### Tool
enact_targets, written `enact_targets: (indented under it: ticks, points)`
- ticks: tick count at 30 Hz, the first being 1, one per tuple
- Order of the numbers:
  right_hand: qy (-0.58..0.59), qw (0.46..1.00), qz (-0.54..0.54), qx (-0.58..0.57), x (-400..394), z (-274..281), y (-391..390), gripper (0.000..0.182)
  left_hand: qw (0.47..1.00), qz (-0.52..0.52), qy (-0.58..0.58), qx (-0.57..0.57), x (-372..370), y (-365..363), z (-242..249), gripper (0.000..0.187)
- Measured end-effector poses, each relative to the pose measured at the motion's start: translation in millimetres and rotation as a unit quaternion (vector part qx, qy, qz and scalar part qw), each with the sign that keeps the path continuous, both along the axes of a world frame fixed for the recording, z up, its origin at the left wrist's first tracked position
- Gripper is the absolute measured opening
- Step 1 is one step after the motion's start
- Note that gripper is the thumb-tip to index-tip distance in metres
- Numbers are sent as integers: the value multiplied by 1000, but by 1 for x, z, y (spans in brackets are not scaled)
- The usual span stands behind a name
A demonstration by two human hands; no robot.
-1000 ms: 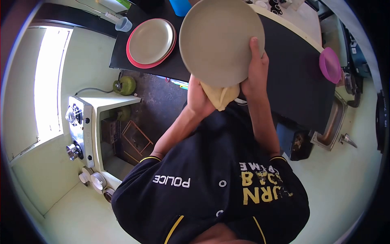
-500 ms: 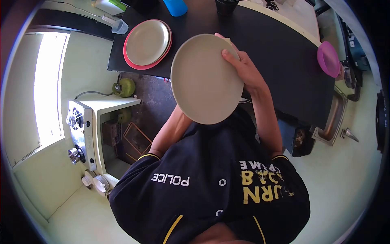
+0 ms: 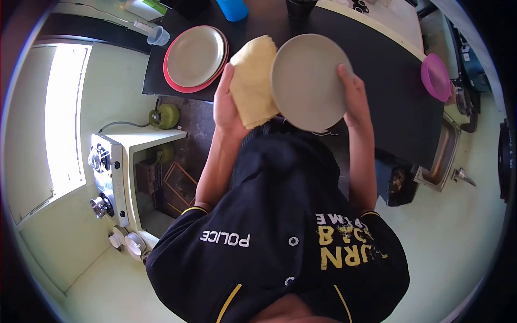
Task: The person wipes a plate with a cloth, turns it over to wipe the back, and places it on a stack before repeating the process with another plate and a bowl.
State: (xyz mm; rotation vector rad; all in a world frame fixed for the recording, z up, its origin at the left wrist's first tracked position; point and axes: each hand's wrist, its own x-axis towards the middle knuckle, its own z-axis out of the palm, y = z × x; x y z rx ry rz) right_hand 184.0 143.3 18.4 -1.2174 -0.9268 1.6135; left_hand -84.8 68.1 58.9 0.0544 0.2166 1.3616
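"POLICE" in white on black shirt (image 3: 280, 237); yellow lettering beside it illegible.

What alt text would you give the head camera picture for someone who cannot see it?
Seen from above, a person in a dark shirt holds a round beige plate by its edge in the right hand, while the left hand presses a folded yellow cloth against it. Beyond lies a black countertop with a stack of beige and red plates and a pink bowl.

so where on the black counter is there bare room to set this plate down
Bare stretch of black counter between the held grey-beige plate and the pink bowl. Crowded at the left end: stacked plates on a red plate, clear cup, blue cup.
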Motion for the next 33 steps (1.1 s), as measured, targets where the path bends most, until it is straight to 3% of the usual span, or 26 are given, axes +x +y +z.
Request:
enact_targets:
  ticks: [3,5,9,12,15,18,19,23,26,29,31,33]
  points:
    - [-81,987,-125,66,20,2,11,48,995,65,79,7,8,0,21,63]
    - [-136,957,-218,132,23,13,17,43,980,94,165,-52,4,0,4,63]
    - [-357,837,-225,349,4,32,10,24,955,62,226,-181,7,-4,-20,60]
    - [-378,784,-199,450,-8,26,6,22,949,16,241,-204,15,-5,-22,57]
    - [-354,809,-211,420,-18,20,0,22,934,-14,290,-207,20,-3,-24,47]
    - [-300,856,-248,339,-28,5,-1,26,873,28,463,-151,43,-3,-8,42]
    - [-280,871,-261,307,-31,2,0,27,870,44,480,-107,45,-2,-24,37]
    - [-252,870,-313,286,-43,1,-1,31,774,63,630,-11,45,15,-78,25]
    - [-240,858,-362,273,-41,2,-1,32,832,59,542,-98,57,27,-66,25]
    - [-227,837,-411,280,-34,4,0,32,710,62,700,-46,60,45,-68,26]
    - [-217,824,-434,293,-26,4,2,30,443,232,865,38,65,54,-67,30]
    - [-274,787,-434,343,-17,5,-1,28,344,309,883,78,72,57,-61,31]
